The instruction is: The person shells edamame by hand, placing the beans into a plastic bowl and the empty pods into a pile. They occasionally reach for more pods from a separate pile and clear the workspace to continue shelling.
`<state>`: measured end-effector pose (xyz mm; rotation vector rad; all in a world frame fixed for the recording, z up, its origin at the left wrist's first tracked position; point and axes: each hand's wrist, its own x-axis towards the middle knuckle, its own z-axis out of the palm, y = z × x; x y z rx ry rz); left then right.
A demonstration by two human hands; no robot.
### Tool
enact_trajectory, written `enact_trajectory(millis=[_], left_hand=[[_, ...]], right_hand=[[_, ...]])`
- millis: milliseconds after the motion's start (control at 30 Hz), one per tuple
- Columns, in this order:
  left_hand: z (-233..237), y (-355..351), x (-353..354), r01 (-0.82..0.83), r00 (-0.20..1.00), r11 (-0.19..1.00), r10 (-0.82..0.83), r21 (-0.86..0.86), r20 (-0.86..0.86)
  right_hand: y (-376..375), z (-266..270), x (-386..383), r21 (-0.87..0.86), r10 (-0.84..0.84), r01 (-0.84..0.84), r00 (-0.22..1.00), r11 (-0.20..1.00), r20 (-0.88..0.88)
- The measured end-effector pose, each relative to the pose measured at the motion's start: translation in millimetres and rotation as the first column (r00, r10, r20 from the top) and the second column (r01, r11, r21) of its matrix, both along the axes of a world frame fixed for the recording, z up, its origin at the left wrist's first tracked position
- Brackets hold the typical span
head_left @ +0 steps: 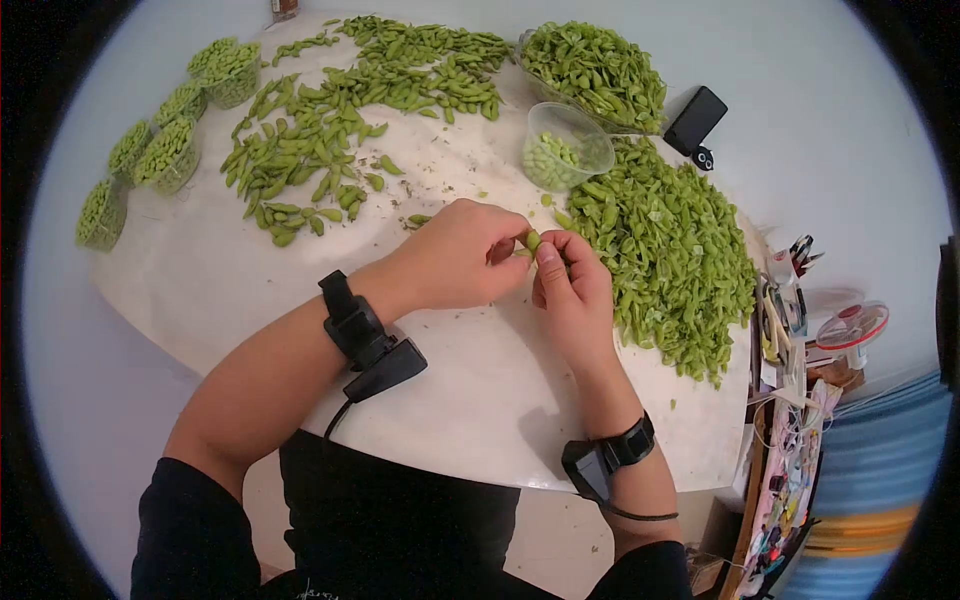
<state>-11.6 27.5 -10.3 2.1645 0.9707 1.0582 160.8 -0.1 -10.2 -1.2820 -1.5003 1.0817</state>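
Note:
Over the middle of the white table, both hands meet at a green pod (533, 241). My left hand (463, 255) pinches it from the left, and my right hand (574, 283) holds its other side between thumb and forefinger. Just above the hands stands a clear plastic cup (566, 150) with shelled beans (552, 158) in its lower part. A large heap of opened pods (675, 260) lies right of my right hand. Whole pods (300, 160) are spread over the table's upper left. Whether a bean shows from the held pod is too small to tell.
Several clear tubs of shelled beans (168, 156) line the left edge. A heaped bowl of pods (595, 75) stands at the back, with a black phone (696, 120) beside it. Right of the table (180, 280) are a cluttered shelf (785, 470) and a small fan (852, 326).

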Motion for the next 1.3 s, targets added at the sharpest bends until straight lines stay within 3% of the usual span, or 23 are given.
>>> enact_trajectory(millis=[33, 133, 233, 367, 467, 567, 667, 767, 1167, 1300], left_hand=[[-1.4, 0.7, -0.7, 0.011, 1.000, 1.000, -0.011, -0.003, 0.002], [5.5, -2.1, -1.2, -0.009, 0.998, 0.999, 0.012, -0.041, 0.054], [3.8, 2.3, -1.0, -0.007, 0.996, 1.000, 0.006, 0.015, 0.088], [-0.7, 3.5, 1.0, -0.050, 0.994, 0.998, 0.053, -0.028, 0.099], [-4.3, 1.6, 4.5, -0.043, 0.978, 0.983, 0.078, -0.181, 0.192], [-2.7, 1.9, 5.2, -0.061, 0.983, 0.966, 0.102, -0.253, 0.153], [-3.0, -0.4, 6.7, -0.046, 0.991, 0.976, 0.072, -0.214, 0.116], [-4.0, -0.1, 5.7, -0.021, 0.998, 0.987, 0.029, -0.160, 0.047], [1.2, 12.2, -12.8, 0.316, 0.941, 0.885, -0.337, -0.341, -0.001], [-5.6, 16.1, -15.4, 0.438, 0.897, 0.814, -0.424, -0.381, 0.125]], right_hand=[[-0.1, -1.0, -0.3, 0.040, -0.012, 0.010, 0.999, 0.999, 0.035], [1.8, -5.7, -0.3, 0.373, -0.134, 0.017, 0.948, 0.928, 0.288], [-2.4, 3.5, -3.2, 0.453, -0.167, -0.020, 0.914, 0.891, 0.369], [-1.3, 1.8, -3.5, 0.483, -0.155, -0.018, 0.936, 0.875, 0.315], [-1.8, 1.9, -6.1, 0.472, -0.148, -0.009, 0.944, 0.882, 0.295], [-5.2, 4.8, -8.7, 0.454, -0.156, -0.010, 0.933, 0.891, 0.326], [-2.2, -0.3, -4.5, 0.524, -0.184, -0.029, 0.918, 0.851, 0.350], [-3.3, 1.8, -3.2, 0.510, -0.163, -0.058, 0.911, 0.858, 0.378], [-4.5, 14.1, 5.7, 0.386, 0.064, -0.277, 0.874, 0.880, 0.481], [-7.0, 20.0, 5.0, 0.340, 0.106, -0.295, 0.872, 0.893, 0.478]])
